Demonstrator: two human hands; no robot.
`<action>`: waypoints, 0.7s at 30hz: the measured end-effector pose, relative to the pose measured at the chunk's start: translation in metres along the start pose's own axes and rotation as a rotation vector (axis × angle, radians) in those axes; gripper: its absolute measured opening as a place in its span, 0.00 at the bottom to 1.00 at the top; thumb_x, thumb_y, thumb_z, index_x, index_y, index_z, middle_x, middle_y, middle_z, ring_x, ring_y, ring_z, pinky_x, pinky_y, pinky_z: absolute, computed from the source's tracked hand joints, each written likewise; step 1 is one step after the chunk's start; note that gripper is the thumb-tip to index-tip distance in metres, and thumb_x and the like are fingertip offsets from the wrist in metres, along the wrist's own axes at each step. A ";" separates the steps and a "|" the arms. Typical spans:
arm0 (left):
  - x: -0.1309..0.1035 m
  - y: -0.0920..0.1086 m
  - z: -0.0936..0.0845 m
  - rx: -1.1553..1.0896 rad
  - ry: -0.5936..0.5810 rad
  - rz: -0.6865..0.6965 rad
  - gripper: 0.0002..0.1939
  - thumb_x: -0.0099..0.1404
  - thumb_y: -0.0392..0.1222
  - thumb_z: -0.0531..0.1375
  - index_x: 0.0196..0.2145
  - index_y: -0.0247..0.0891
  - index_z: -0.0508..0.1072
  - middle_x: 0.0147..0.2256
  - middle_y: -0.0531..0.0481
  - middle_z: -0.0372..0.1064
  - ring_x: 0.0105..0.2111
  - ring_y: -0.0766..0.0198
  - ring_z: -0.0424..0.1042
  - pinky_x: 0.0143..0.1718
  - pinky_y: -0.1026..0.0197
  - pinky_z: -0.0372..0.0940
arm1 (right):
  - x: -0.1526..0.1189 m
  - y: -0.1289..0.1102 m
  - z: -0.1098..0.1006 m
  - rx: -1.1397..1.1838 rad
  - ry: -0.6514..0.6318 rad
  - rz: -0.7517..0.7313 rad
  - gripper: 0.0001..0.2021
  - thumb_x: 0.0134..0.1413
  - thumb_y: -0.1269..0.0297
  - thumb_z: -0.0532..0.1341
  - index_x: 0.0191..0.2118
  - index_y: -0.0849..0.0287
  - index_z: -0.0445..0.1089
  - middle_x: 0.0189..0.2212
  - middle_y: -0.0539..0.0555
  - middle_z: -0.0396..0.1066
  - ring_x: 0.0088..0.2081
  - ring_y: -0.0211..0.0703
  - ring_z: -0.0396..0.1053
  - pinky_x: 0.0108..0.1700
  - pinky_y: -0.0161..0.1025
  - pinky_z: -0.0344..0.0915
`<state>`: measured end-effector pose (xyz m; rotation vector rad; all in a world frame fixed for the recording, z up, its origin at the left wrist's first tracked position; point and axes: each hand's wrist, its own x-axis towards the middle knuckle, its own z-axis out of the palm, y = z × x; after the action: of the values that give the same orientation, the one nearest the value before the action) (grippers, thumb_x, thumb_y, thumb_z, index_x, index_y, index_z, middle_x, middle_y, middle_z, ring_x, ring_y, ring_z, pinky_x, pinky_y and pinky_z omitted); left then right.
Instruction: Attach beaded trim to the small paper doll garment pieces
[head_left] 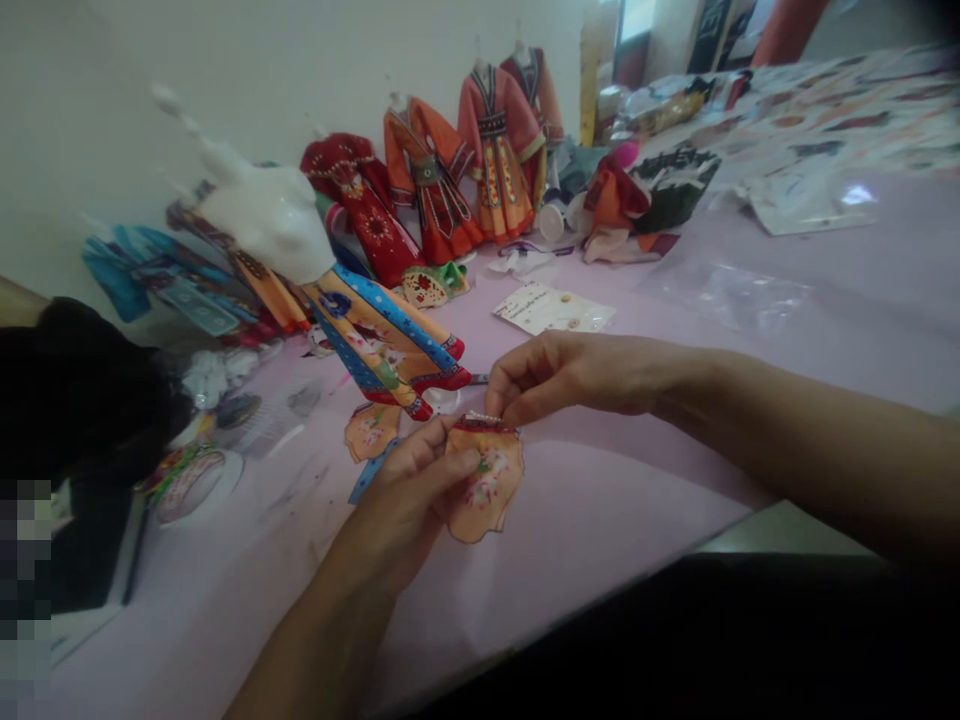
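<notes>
A small orange fabric piece (486, 485) with a flower print and a dark red top band is pinched in my left hand (420, 475), thumb on its front. Along the red band lies a short string of white beads (484, 417). My right hand (551, 375) has its fingertips pinched together at the right end of that string. Just behind stands a white doll form (270, 215) wearing an orange and blue skirt (390, 340) with red hem. Another orange fabric piece (373, 430) and a blue strip (375, 470) lie on the table beside my left hand.
Several dressed doll forms, one in a red dress (367, 205), line the wall. A card with buttons (555, 308) and a clear plastic bag (750, 295) lie beyond my right hand. At left are a tape roll (201, 485) and a person's dark sleeve (82, 390).
</notes>
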<state>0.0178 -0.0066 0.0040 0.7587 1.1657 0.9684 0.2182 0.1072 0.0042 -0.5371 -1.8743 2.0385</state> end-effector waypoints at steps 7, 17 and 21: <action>-0.003 0.002 0.005 0.022 0.064 -0.004 0.11 0.59 0.35 0.70 0.40 0.39 0.78 0.34 0.54 0.79 0.29 0.68 0.77 0.30 0.69 0.69 | -0.002 -0.004 0.001 -0.097 0.000 -0.047 0.06 0.57 0.65 0.65 0.29 0.59 0.76 0.29 0.50 0.71 0.34 0.38 0.63 0.41 0.38 0.60; -0.002 0.001 0.005 0.071 0.074 0.009 0.12 0.58 0.37 0.71 0.40 0.39 0.77 0.31 0.54 0.77 0.30 0.67 0.76 0.32 0.68 0.68 | 0.000 -0.003 0.003 -0.106 -0.019 -0.050 0.07 0.57 0.68 0.64 0.28 0.58 0.75 0.29 0.49 0.71 0.34 0.38 0.63 0.42 0.38 0.61; -0.001 -0.001 0.004 0.066 0.072 0.009 0.11 0.61 0.38 0.70 0.42 0.39 0.78 0.36 0.52 0.80 0.32 0.66 0.77 0.34 0.68 0.68 | 0.001 0.000 0.002 -0.115 -0.015 -0.048 0.06 0.57 0.67 0.64 0.29 0.58 0.75 0.30 0.49 0.71 0.34 0.38 0.64 0.43 0.38 0.60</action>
<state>0.0214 -0.0080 0.0048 0.7879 1.2633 0.9752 0.2165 0.1059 0.0045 -0.5017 -2.0033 1.9190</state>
